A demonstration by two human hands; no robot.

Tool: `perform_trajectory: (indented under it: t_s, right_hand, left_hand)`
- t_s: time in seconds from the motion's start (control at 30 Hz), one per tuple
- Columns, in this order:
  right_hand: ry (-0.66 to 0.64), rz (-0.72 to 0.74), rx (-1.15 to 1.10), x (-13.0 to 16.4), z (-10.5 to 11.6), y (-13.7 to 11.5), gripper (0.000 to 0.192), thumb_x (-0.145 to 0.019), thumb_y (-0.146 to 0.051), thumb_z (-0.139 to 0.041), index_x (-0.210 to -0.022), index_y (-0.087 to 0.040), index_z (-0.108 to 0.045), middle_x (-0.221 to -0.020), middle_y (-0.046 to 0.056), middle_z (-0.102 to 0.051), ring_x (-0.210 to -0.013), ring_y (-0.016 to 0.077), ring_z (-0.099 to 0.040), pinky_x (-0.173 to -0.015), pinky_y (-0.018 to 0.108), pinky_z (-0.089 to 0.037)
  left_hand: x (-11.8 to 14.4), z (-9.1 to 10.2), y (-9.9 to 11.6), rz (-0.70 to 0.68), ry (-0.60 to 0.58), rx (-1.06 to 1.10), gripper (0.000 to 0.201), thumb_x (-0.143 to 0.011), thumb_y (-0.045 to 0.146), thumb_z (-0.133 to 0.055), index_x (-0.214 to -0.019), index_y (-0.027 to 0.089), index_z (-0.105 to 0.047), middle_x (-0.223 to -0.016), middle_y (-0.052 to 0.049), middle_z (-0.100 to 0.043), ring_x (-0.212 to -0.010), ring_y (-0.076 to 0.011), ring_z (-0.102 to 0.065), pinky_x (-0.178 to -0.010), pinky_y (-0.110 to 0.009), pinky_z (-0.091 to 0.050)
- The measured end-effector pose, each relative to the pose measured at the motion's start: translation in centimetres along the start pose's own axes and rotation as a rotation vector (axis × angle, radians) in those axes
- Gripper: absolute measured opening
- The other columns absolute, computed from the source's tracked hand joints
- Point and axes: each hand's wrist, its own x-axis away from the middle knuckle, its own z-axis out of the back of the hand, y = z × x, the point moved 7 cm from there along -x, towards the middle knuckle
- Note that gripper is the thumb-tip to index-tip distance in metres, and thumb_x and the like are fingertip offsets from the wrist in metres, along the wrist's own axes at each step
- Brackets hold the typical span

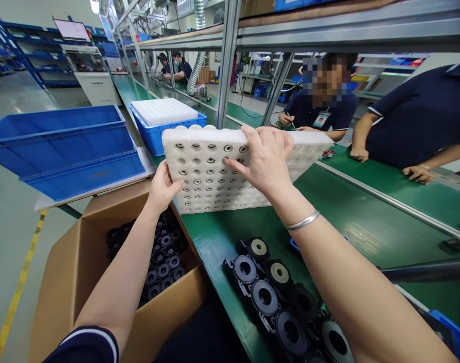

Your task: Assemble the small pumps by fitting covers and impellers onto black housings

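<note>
A white foam tray (210, 194) with rows of round pockets is tilted up on its edge over the green bench, small ring-shaped parts showing in many pockets. My left hand (162, 189) grips its left edge, thumb on the pocketed face. Over the top edge, my right hand (267, 156) is wrapped with its thumb pressed on the same face. Black round speaker-like parts (265, 297) stand in rows on the bench below my right forearm. An open cardboard box (65, 267) under my left arm holds more black round parts (163, 257).
Blue bins (69, 151) stand at the left, and another blue bin (146, 133) with white foam (163, 111) sits behind the tray. Metal frame posts (226, 65) rise from the green bench (350, 217). Two people (324, 101) are across the bench at the right; others are farther back.
</note>
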Motion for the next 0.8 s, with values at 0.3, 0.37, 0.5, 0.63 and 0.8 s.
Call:
perform_trajectory:
  t_s: [0.3,0.37,0.5,0.63,0.8]
  right_hand:
    - [0.000,-0.008,0.017,0.3,0.2,-0.3,0.075,-0.087,-0.053,-0.063,-0.148,-0.017,-0.039,-0.134,0.020,-0.050,-0.129,0.0413,-0.039,-0.111,0.064,-0.021]
    - [0.007,-0.012,0.013,0.4,0.3,-0.2,0.075,-0.087,-0.054,-0.063,-0.148,-0.018,-0.040,-0.134,0.019,-0.051,-0.129,0.0409,-0.040,-0.111,0.063,-0.021]
    - [0.010,-0.009,0.002,0.4,0.3,-0.2,0.075,-0.085,-0.057,-0.064,-0.146,-0.020,-0.043,-0.134,0.019,-0.052,-0.129,0.0413,-0.041,-0.112,0.064,-0.021]
    - [0.003,-0.015,0.020,0.3,0.3,-0.2,0.076,-0.086,-0.056,-0.063,-0.147,-0.018,-0.041,-0.134,0.020,-0.052,-0.129,0.0421,-0.040,-0.111,0.065,-0.021]
    - [-0.002,-0.022,0.008,0.4,0.1,-0.3,0.075,-0.086,-0.056,-0.063,-0.147,-0.018,-0.040,-0.135,0.019,-0.051,-0.130,0.0413,-0.038,-0.112,0.064,-0.020]
  left_hand:
    - [-0.8,-0.3,-0.4,0.052,0.135,0.065,0.056,-0.079,0.047,-0.074,-0.121,0.021,-0.049,-0.125,-0.012,-0.064,-0.125,-0.0279,-0.061,-0.108,-0.043,-0.049]
    - [-0.4,-0.5,-0.4,0.026,0.128,0.036,0.055,-0.083,0.049,-0.068,-0.126,0.022,-0.046,-0.129,-0.013,-0.061,-0.127,-0.0279,-0.059,-0.109,-0.043,-0.049]
    - [0.7,-1.0,0.0,0.022,0.039,-0.066,0.084,-0.075,0.049,-0.078,-0.142,0.023,-0.035,-0.140,-0.016,-0.055,-0.134,-0.0325,-0.054,-0.111,-0.047,-0.046]
    - [1.1,-0.2,0.6,0.137,0.099,-0.288,0.101,-0.059,0.040,-0.090,-0.142,0.022,-0.036,-0.141,-0.017,-0.054,-0.135,-0.0389,-0.051,-0.113,-0.054,-0.042]
    - [0.7,-0.4,1.4,0.155,0.118,-0.350,0.098,-0.055,0.036,-0.090,-0.138,0.020,-0.040,-0.138,-0.018,-0.056,-0.132,-0.0410,-0.053,-0.108,-0.055,-0.046]
